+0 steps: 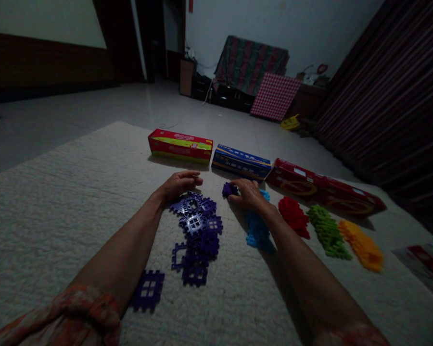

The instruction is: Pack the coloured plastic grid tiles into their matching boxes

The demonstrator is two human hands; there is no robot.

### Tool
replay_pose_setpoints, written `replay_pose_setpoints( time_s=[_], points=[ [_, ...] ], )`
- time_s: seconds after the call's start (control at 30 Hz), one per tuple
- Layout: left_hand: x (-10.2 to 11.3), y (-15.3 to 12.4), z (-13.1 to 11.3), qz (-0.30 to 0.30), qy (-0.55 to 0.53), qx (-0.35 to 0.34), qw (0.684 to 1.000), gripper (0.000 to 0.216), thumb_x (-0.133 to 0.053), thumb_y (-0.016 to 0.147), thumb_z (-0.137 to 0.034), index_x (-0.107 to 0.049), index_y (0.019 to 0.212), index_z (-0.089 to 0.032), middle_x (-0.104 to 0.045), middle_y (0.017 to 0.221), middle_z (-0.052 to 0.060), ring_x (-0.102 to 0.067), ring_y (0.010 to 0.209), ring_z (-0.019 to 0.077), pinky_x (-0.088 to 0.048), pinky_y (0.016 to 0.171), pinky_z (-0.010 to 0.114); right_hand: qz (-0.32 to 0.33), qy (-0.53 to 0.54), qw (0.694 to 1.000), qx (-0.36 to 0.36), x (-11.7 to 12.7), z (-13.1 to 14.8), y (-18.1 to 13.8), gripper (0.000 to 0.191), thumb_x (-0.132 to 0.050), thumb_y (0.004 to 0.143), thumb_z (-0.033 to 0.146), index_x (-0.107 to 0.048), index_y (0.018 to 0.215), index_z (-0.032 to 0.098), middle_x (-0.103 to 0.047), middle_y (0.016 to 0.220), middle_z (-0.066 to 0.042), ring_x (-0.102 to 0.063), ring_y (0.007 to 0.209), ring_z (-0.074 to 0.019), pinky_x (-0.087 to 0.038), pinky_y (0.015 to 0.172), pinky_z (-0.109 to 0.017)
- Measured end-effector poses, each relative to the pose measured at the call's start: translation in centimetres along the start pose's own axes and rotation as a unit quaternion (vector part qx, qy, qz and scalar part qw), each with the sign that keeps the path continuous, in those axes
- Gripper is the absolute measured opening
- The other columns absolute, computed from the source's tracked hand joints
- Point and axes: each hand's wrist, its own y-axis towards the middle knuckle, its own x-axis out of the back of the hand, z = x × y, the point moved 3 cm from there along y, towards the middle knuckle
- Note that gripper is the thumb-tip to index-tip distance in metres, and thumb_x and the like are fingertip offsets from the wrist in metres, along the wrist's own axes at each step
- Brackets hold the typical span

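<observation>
A heap of purple interlocking plastic tiles point(197, 226) lies on the pale rug point(57, 202) in front of me. My left hand point(178, 185) rests at the heap's far edge, fingers curled loosely, and I cannot make out anything in it. My right hand point(247, 192) is closed on a small stack of purple tiles point(229, 189) just right of the heap. Under my right forearm lies a row of light blue tiles point(256, 233).
Rows of red tiles point(293, 216), green tiles point(326, 230) and orange-yellow tiles point(362, 245) lie to the right. Three long boxes stand behind: red-yellow box point(180, 145), blue box point(241, 162), red box point(324, 187). One purple tile point(148, 290) lies apart near my left arm.
</observation>
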Motion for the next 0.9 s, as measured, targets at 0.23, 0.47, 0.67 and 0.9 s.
replay_pose_setpoints(
  time_s=[0.23, 0.47, 0.67, 0.9],
  points=[
    [0.1, 0.2, 0.0, 0.006, 0.007, 0.000, 1.000, 0.034, -0.075, 0.072, -0.012, -0.074, 0.107, -0.012, -0.078, 0.094, 0.013, -0.073, 0.088, 0.0240, -0.056, 0.088, 0.043, -0.002, 0.016, 1.000, 0.011, -0.1, 0.0, -0.1, 0.050, -0.067, 0.084, 0.032, -0.060, 0.132, 0.019, -0.060, 0.142, -0.016, -0.049, 0.133, -0.0341, -0.031, 0.109, -0.053],
    [0.2, 0.3, 0.1, 0.007, 0.002, 0.007, 1.000, 0.032, -0.072, 0.074, -0.010, -0.074, 0.105, -0.013, -0.078, 0.094, 0.012, -0.073, 0.090, 0.0241, -0.055, 0.089, 0.043, 0.074, -0.015, 0.997, 0.026, -0.3, 0.6, 1.0, 0.072, -0.071, 0.079, 0.031, -0.048, 0.146, 0.018, -0.052, 0.149, -0.019, -0.041, 0.139, -0.0368, -0.024, 0.112, -0.059],
    [0.2, 0.3, 0.2, 0.008, 0.010, 0.002, 1.000, 0.035, -0.074, 0.072, -0.012, -0.073, 0.107, -0.013, -0.078, 0.093, 0.012, -0.072, 0.089, 0.0230, -0.054, 0.089, 0.042, 0.098, -0.036, 0.994, 0.000, -0.5, 0.8, 1.8, 0.069, -0.070, 0.081, 0.033, -0.049, 0.145, 0.019, -0.055, 0.146, -0.018, -0.045, 0.137, -0.0375, -0.027, 0.110, -0.059],
    [0.1, 0.3, 0.1, 0.008, 0.002, -0.002, 1.000, 0.033, -0.071, 0.074, -0.010, -0.072, 0.107, -0.012, -0.077, 0.092, 0.012, -0.072, 0.091, 0.0249, -0.055, 0.089, 0.045, 0.084, -0.037, 0.996, 0.008, -0.6, 0.7, 1.6, 0.061, -0.067, 0.083, 0.033, -0.053, 0.141, 0.020, -0.057, 0.142, -0.019, -0.048, 0.133, -0.0379, -0.032, 0.107, -0.057]
  ],
)
